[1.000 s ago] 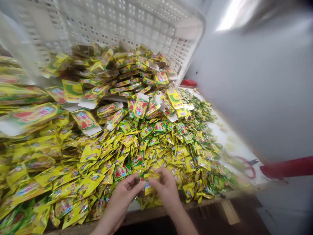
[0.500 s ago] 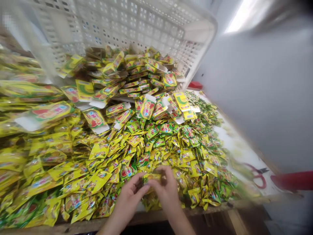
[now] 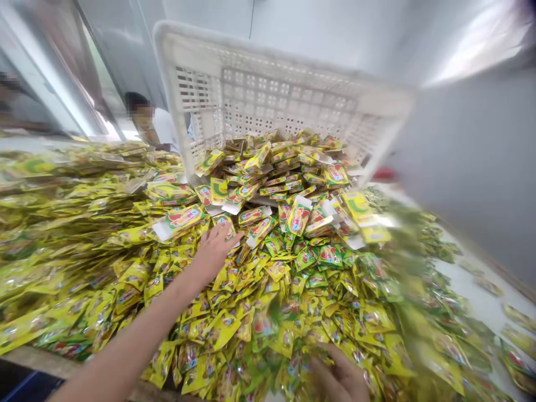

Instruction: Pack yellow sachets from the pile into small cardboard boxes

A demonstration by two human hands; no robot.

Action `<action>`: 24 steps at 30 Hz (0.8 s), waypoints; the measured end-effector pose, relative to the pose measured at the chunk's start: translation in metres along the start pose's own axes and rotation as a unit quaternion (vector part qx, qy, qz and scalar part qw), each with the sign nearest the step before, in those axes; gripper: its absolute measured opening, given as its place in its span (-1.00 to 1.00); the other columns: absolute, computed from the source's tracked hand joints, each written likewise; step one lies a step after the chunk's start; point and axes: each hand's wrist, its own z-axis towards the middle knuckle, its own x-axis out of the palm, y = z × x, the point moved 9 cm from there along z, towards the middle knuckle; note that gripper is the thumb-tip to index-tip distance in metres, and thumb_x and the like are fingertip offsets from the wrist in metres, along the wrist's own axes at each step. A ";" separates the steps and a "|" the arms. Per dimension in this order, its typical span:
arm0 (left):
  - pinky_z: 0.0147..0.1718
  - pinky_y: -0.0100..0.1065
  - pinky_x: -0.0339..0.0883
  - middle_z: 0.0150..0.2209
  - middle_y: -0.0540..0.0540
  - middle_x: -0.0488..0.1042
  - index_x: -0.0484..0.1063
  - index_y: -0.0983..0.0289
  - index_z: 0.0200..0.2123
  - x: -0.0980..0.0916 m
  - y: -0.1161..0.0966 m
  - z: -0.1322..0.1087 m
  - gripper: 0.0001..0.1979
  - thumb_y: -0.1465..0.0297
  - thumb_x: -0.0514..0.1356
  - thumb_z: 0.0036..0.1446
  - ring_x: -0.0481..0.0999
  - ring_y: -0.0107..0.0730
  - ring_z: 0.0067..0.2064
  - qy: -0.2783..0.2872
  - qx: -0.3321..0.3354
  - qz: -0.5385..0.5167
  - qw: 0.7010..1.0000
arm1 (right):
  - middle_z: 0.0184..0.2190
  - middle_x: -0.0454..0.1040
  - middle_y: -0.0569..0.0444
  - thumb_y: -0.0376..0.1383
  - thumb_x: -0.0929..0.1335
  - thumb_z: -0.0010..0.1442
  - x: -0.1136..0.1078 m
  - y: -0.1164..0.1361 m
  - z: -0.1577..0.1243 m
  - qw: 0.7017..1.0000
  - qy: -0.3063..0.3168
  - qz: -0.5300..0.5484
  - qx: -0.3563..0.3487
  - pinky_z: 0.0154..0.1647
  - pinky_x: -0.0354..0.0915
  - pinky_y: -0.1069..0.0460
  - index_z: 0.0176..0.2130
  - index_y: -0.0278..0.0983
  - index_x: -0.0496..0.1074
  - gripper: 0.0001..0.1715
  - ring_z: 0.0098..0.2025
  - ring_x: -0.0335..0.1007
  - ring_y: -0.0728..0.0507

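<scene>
The left hand (image 3: pixel 215 248) is stretched out over an open box (image 3: pixel 225 222), fingers lying on or just above its printed face and thumb set apart; whether they have closed on the card cannot be told. Beyond that hand and to its right lie more boxes (image 3: pixel 299 215), white flaps sticking out, spilling from a basket (image 3: pixel 285 53) behind them. The basket is tipped so its mouth faces the person, probably so the boxes can be got at without going over a rim. Nearer than the left hand, and on both sides of it, small packets (image 3: pixel 259 285) cover the table (image 3: pixel 464 273) in a thick heap, which seems to suit short, quick reaches. The right hand (image 3: pixel 339 374) is low among these packets, closer to the body, fingers bent and blurred; I cannot tell whether it grips one.
</scene>
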 end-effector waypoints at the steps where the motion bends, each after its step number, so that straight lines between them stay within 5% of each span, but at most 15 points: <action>1: 0.17 0.26 -0.01 0.27 0.32 0.26 0.40 0.19 0.12 -0.001 0.014 0.013 -0.32 0.80 0.01 -0.03 0.14 0.14 0.31 0.007 0.014 0.019 1.000 | -0.65 0.45 0.07 0.14 0.50 -0.18 0.001 -0.002 0.001 1.000 0.006 0.013 -0.001 -0.66 0.26 0.07 -0.31 -0.28 0.59 -0.39 -0.69 0.30 -0.09; 3: 0.16 0.29 -0.03 0.27 0.33 0.24 0.47 0.20 0.03 0.000 0.028 0.030 -0.35 0.81 0.01 -0.07 0.14 0.15 0.31 0.024 0.041 0.051 0.998 | -0.60 0.48 0.06 0.13 0.50 -0.17 0.003 -0.005 0.002 0.999 0.013 0.029 -0.004 -0.64 0.27 0.07 -0.29 -0.30 0.58 -0.38 -0.67 0.30 -0.08; 6: 0.18 0.30 -0.12 0.28 0.31 0.24 0.51 0.24 -0.12 -0.004 0.020 0.031 -0.45 0.81 0.01 -0.09 0.12 0.14 0.32 0.032 0.068 0.085 0.994 | -0.60 0.45 0.08 0.10 0.50 -0.15 0.001 -0.005 0.002 0.999 0.013 0.048 -0.007 -0.65 0.24 0.08 -0.29 -0.30 0.57 -0.41 -0.66 0.27 -0.06; 11: 0.27 0.22 -0.33 0.35 0.28 0.09 0.35 0.27 0.06 -0.032 -0.041 -0.010 -0.41 0.73 0.04 -0.08 -0.13 0.09 0.40 0.004 0.103 0.112 0.988 | -0.67 0.28 0.19 0.03 0.52 -0.11 -0.018 0.024 0.005 0.998 -0.027 0.058 -0.015 -0.71 0.09 0.12 -0.34 -0.31 0.53 -0.50 -0.69 0.09 0.02; 14: 0.28 0.18 -0.33 0.32 0.28 0.17 0.26 0.29 0.13 -0.035 -0.072 -0.035 -0.46 0.63 0.04 0.05 -0.08 0.05 0.39 0.002 0.110 0.082 0.991 | -0.70 0.16 0.25 -0.04 0.52 -0.05 -0.021 0.050 0.010 0.998 -0.020 0.055 -0.035 -0.72 0.02 0.13 -0.32 -0.29 0.51 -0.59 -0.69 -0.03 0.05; 17: 0.27 0.22 -0.41 0.16 0.24 0.40 0.25 0.22 0.12 -0.019 -0.069 -0.051 -0.64 0.42 0.04 0.25 0.21 0.00 0.29 -0.025 0.020 0.012 0.999 | -0.68 0.17 0.25 -0.10 0.51 -0.01 -0.016 0.063 0.012 0.997 0.001 0.052 -0.062 -0.66 0.12 0.13 -0.36 -0.27 0.48 -0.67 -0.66 0.00 0.05; 19: 0.24 0.27 -0.42 0.16 0.25 0.41 0.18 0.20 0.19 0.009 -0.063 -0.060 -0.55 0.30 0.09 0.24 0.30 0.02 0.24 0.003 -0.030 -0.044 0.999 | -0.65 0.18 0.24 -0.11 0.51 -0.01 -0.014 0.058 0.009 0.995 -0.008 0.071 -0.062 -0.65 0.12 0.14 -0.40 -0.27 0.45 -0.68 -0.64 0.03 0.04; 22: 0.24 0.26 -0.40 0.33 0.25 0.15 -0.09 0.13 0.35 0.049 -0.068 -0.070 -0.24 0.35 0.17 0.14 0.09 0.08 0.34 0.118 0.017 -0.100 0.988 | -0.64 0.17 0.25 -0.11 0.52 -0.03 -0.015 0.038 0.002 0.994 -0.024 0.101 -0.031 -0.69 0.04 0.15 -0.43 -0.28 0.41 -0.66 -0.65 0.03 0.06; 24: 0.27 0.19 -0.39 0.38 0.19 0.04 -0.12 0.06 0.37 0.058 -0.069 -0.072 -0.17 0.42 0.19 0.09 -0.01 0.04 0.38 0.180 0.074 -0.123 0.973 | -0.65 0.18 0.26 -0.11 0.53 -0.04 -0.019 0.024 -0.001 0.994 -0.027 0.106 -0.015 -0.70 0.05 0.15 -0.43 -0.28 0.40 -0.64 -0.67 0.06 0.06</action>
